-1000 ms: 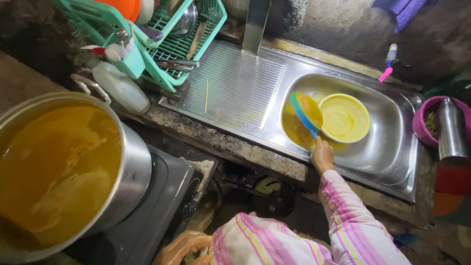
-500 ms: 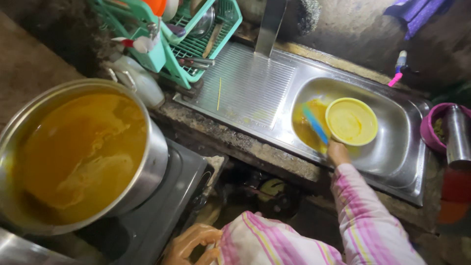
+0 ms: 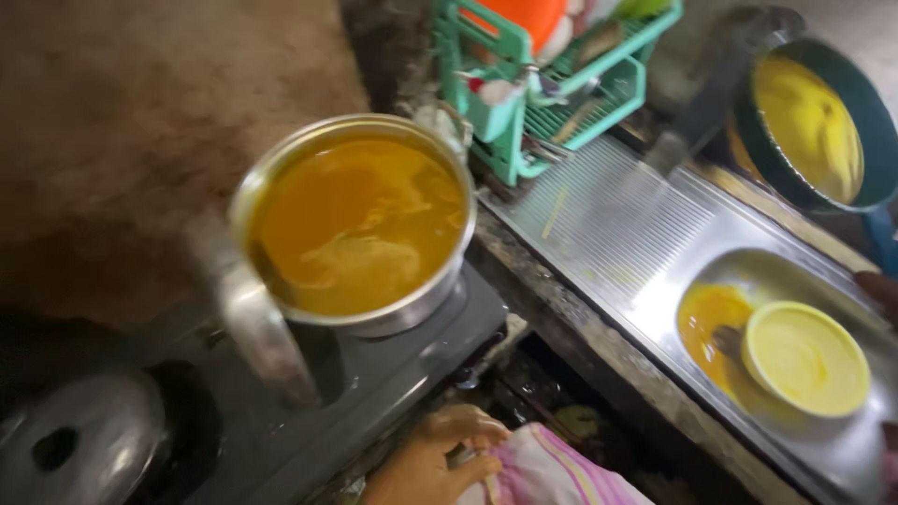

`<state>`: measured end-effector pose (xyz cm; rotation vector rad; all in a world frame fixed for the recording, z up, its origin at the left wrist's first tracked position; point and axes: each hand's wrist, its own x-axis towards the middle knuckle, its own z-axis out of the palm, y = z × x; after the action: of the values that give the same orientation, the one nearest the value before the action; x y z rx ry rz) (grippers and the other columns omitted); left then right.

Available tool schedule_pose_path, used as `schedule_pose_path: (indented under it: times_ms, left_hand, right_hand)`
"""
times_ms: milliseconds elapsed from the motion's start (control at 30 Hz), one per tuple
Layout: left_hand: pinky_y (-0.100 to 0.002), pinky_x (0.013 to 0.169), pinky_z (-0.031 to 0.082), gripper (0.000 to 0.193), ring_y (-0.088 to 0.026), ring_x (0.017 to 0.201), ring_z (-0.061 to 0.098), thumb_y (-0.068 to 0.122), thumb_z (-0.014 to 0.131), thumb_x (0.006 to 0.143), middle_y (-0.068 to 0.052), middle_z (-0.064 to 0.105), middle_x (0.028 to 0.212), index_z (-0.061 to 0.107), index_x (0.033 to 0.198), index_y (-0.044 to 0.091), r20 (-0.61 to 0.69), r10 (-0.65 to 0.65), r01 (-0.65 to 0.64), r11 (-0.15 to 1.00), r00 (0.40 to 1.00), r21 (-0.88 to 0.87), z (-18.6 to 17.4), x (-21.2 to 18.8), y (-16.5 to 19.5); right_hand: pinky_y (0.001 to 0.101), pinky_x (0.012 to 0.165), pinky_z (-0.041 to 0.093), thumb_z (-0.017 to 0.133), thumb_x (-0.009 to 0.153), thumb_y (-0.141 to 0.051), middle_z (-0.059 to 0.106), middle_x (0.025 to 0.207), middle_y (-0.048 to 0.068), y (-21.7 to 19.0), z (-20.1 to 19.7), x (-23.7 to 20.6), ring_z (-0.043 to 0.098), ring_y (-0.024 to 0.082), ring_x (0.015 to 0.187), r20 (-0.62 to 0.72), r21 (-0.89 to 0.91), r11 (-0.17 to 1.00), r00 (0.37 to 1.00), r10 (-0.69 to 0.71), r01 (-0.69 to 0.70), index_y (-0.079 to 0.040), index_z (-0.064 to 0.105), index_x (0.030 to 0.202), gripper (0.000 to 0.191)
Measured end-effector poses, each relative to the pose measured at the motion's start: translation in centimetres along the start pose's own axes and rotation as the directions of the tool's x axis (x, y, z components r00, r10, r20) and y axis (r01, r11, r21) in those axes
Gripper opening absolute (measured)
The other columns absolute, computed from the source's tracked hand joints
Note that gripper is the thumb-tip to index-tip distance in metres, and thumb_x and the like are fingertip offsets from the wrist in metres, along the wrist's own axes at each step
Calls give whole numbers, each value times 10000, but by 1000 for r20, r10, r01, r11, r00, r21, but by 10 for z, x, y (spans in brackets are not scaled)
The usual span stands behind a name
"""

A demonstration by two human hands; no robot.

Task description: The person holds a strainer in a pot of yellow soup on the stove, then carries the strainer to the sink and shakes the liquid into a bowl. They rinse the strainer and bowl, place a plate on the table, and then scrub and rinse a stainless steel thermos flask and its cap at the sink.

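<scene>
Pink striped garment (image 3: 552,472), white and yellow stripes; bare hands.

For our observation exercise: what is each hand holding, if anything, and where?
Left hand grips the pink striped cloth at its edge; the right hand hold cannot be told.

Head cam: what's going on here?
A person stands at a kitchen counter. The left hand rests at the stove's front edge, gripping pink striped cloth. The right hand barely shows at the frame edge, lifting a blue-handled pan smeared yellow above the sink. A yellow bowl sits in the sink; a pot of orange broth stands on the stove.
</scene>
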<state>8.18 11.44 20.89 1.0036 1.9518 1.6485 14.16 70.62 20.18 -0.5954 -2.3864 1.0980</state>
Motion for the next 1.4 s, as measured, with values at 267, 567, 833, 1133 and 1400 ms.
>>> schedule_pose_path:
  times_ms: [267, 567, 833, 1133, 1400]
  left_hand:
    - [-309, 822, 548, 201, -169, 903, 693, 95, 795, 865, -47, 712, 956, 739, 1057, 73, -40, -202, 203, 979, 979, 28, -18, -36, 41]
    - [-333, 887, 552, 233, -208, 977, 706, 107, 798, 861, -72, 736, 1016, 735, 1078, 53, -105, -150, 144, 988, 983, -56, -33, -70, 38]
    - [-308, 912, 562, 207, -176, 999, 728, 119, 756, 892, -64, 738, 1032, 732, 1090, 62, -108, -265, 254, 962, 958, -101, -51, -92, 37]
    - [-322, 918, 547, 235, -201, 1005, 705, 124, 746, 905, -89, 715, 1031, 731, 1125, 42, -65, -271, 263, 959, 961, -102, -63, -100, 34]
    - [-322, 954, 553, 262, -185, 992, 708, 86, 736, 909, -96, 709, 1064, 714, 1154, -3, -43, -235, 222, 956, 971, -193, -64, -107, 23]
  right_hand:
    - [368, 925, 550, 754, 867, -271, 714, 1166, 172, -250, 69, 61, 702, 234, 1040, 466, 109, 784, 665, -583, 611, -50, 618, 1366, 562]
    - [403, 790, 600, 672, 928, -404, 797, 895, 35, -450, 186, 34, 776, 233, 829, 800, -580, 313, 599, 41, 752, -342, 694, 1309, 386]
    - [447, 817, 583, 729, 859, -329, 771, 934, 98, -477, 246, 14, 743, 295, 901, 839, -518, 302, 545, -4, 800, -248, 748, 1171, 323]
    - [451, 775, 588, 669, 847, -210, 764, 881, 142, -467, 280, 6, 748, 321, 851, 821, -526, 360, 571, -23, 771, -211, 776, 1073, 250]
    - [464, 828, 584, 671, 839, -238, 760, 936, 131, -446, 302, 3, 739, 334, 925, 817, -476, 379, 559, -145, 794, -174, 778, 1043, 239]
